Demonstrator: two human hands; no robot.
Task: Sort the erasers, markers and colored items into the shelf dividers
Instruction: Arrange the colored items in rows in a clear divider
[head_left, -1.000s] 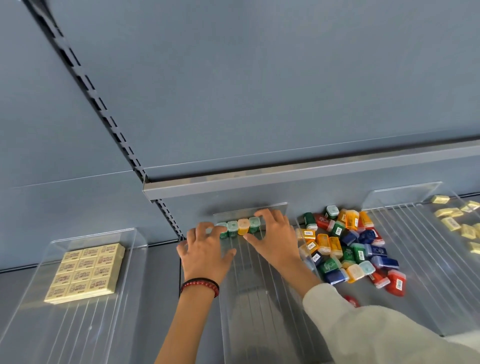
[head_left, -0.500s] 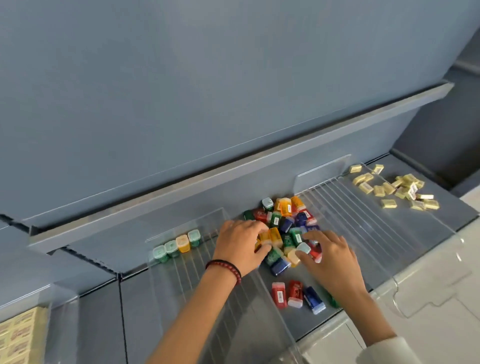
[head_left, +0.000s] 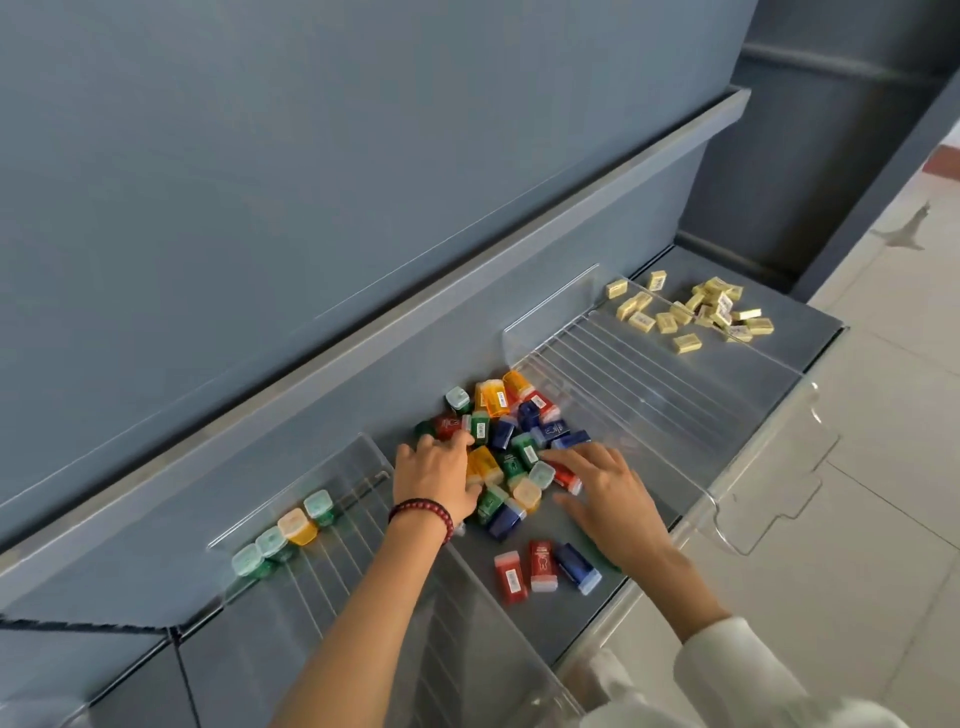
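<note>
Both hands have been brought away from the row of four upright items (head_left: 283, 535), where they were one second ago, and are now laid on the heap of coloured items (head_left: 519, 431) at 2 o'clock from that row.

White barcode stickers are seen on several pieces in the heap, and pale printing on a red one and a blue one, but no word can be read. Printed labels on the yellow erasers (head_left: 691, 312) are too small to read as well.

The left hand (head_left: 434, 480), with a dark red bead bracelet (head_left: 421, 514) at the wrist, is held palm down at the 9 o'clock edge of the heap, fingers reaching over red and green pieces. Whether anything is gripped under it cannot be told. The right hand (head_left: 610, 499), coming from a white sleeve (head_left: 727, 654), is spread loose on the 4 o'clock edge, fingertips touching the pieces, nothing grasped.

Four items are counted in the row inside the left clear divider (head_left: 337, 582): three green with pale caps and one orange. Three lie apart on the grey shelf (head_left: 545, 629) at 6 o'clock from the heap: two red, one blue. The heap is too much stacked to be counted. About twenty erasers are scattered at 2 o'clock, beyond the right clear divider (head_left: 634, 395).
</note>
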